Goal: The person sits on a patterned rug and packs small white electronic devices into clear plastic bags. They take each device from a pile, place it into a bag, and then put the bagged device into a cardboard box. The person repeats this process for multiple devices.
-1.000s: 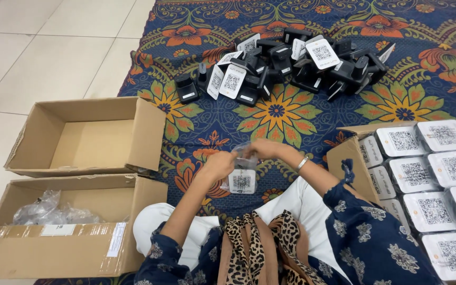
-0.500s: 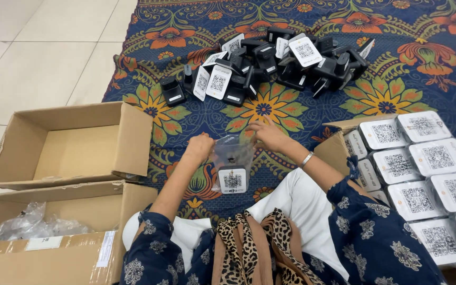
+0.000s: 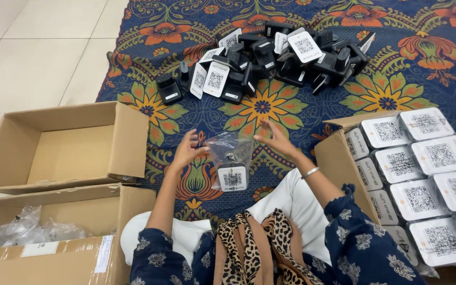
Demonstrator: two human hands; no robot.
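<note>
My left hand [image 3: 187,151] and my right hand [image 3: 275,140] hold a clear plastic bag [image 3: 230,154] by its upper corners, above my lap and the patterned carpet. Their other fingers are spread. Inside the bag sits a small dark device, and a white square label with a code pattern [image 3: 233,178] is at its lower end. Beyond the hands lies a pile of black devices with white code labels [image 3: 270,55] on the carpet.
An open empty cardboard box [image 3: 64,145] stands at the left. Nearer me is a box holding crumpled clear bags [image 3: 32,229]. At the right, a cardboard box [image 3: 339,158] is filled with several white-labelled packs [image 3: 423,174]. Tiled floor lies beyond the carpet's left edge.
My hands have moved apart, stretching the bag's top wider. The bag with its label hangs slightly lower than before.
</note>
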